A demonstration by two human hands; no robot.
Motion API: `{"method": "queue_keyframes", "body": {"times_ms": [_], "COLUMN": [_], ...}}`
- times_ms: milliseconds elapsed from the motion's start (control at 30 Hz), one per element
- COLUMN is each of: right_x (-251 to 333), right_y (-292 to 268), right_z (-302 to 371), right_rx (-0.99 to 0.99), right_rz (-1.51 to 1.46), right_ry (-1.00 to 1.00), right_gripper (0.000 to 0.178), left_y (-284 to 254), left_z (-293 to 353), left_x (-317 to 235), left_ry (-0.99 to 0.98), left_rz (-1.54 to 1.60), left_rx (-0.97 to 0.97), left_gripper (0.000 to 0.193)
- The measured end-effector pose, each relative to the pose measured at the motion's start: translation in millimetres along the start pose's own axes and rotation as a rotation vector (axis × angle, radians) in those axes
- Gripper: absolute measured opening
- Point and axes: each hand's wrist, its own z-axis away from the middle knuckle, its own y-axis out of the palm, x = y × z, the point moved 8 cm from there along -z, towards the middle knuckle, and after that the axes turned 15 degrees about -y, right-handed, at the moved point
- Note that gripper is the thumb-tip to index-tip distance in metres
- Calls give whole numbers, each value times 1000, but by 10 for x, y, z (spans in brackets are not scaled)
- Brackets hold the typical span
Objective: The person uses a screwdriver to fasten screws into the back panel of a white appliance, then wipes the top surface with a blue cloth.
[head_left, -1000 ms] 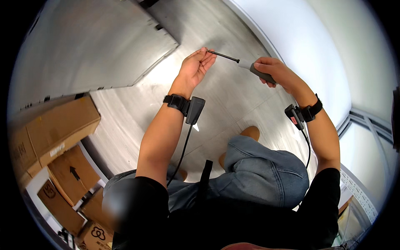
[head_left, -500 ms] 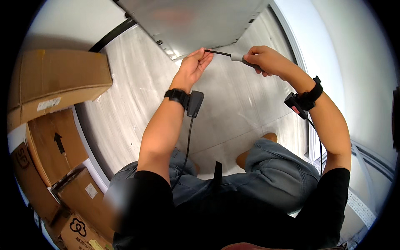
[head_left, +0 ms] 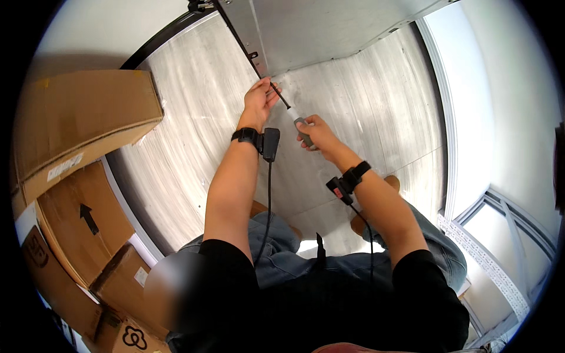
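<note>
My right hand [head_left: 316, 133] is wrapped round the grey handle of a screwdriver [head_left: 281, 96]. Its dark shaft slants up and left to my left hand [head_left: 259, 99], whose fingers are closed about the tip end. Whether a small part sits between those fingertips is hidden. Just beyond the fingertips is the near lower corner of a grey metal cabinet [head_left: 318, 29]. A small black tab [head_left: 253, 55] sticks out of its left edge.
Cardboard boxes [head_left: 88, 117] are stacked along the left side. A white wall [head_left: 500, 88] and a perforated metal rail [head_left: 488, 265] stand at the right. Cables [head_left: 269, 206] hang from the devices strapped to my wrists. Pale wood-look flooring [head_left: 376, 100] lies below.
My right hand has swung left and nearer to me, turning the screwdriver from nearly level to steeply slanted. The cabinet corner now appears further right, against my left fingertips.
</note>
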Motion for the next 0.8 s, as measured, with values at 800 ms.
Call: {"method": "queue_keyframes", "body": {"times_ms": [800], "right_x": [-426], "right_y": [487], "right_z": [-190], "right_rx": [-58], "right_rz": [-321], "right_ry": [61], "right_gripper": [27], "left_y": [-79], "left_z": [-36], "left_x": [-279], "left_ry": [134], "left_rz": [-284], "left_rx": [-145], "left_gripper": [21]}}
